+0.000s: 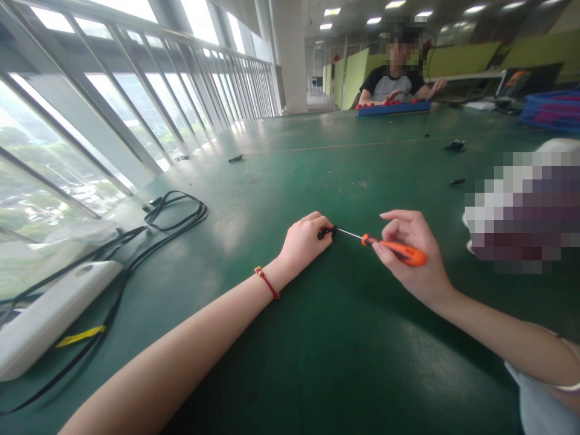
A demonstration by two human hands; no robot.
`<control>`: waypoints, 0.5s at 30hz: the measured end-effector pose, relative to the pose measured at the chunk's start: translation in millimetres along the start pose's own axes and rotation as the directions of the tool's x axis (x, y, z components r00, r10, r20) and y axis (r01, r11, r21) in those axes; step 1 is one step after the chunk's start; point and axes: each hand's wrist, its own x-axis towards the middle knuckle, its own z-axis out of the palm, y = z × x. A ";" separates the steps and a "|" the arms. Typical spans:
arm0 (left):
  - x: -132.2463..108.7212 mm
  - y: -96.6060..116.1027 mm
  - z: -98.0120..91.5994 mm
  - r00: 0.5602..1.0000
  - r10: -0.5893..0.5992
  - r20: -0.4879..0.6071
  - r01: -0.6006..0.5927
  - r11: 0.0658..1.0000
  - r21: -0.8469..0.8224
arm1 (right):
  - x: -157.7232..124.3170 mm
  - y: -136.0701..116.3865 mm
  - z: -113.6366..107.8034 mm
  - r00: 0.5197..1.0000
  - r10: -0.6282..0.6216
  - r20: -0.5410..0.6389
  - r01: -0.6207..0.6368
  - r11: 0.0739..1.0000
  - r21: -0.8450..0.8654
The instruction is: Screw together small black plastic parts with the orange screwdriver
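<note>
My left hand point(306, 238) rests low over the green table point(281, 350), its fingers closed on a small black part point(324, 233) whose exact kind I cannot make out. A screwdriver point(399, 249) with an orange and black handle lies in my right hand point(419, 266). The thumb presses the handle while the index finger is lifted off it. The thin metal shaft points left, and its tip meets the black part at my left fingertips. Most of that part is covered by the fingers.
Black cables point(176, 211) and a white power strip point(58, 314) lie at the left, by a railing point(181, 78). Small black pieces point(454, 145) are scattered farther back. Across the table a person point(394, 81) sits behind a blue tray point(394, 109). A blue basket point(550, 112) stands far right.
</note>
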 end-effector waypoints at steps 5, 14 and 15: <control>-0.8 2.0 -0.3 1.000 0.010 0.005 -0.010 0.999 0.043 | -2.4 -3.1 -3.1 0.997 -0.071 0.022 0.072 0.995 -0.075; -1.4 5.5 -1.1 0.999 0.036 0.030 -0.038 0.996 0.085 | -2.6 -8.1 -2.0 0.987 -0.138 0.087 0.146 0.985 -0.094; -1.4 5.6 -1.0 0.999 0.038 0.030 -0.041 0.996 0.085 | -2.6 -7.7 -1.9 0.988 -0.129 0.087 0.137 0.986 -0.092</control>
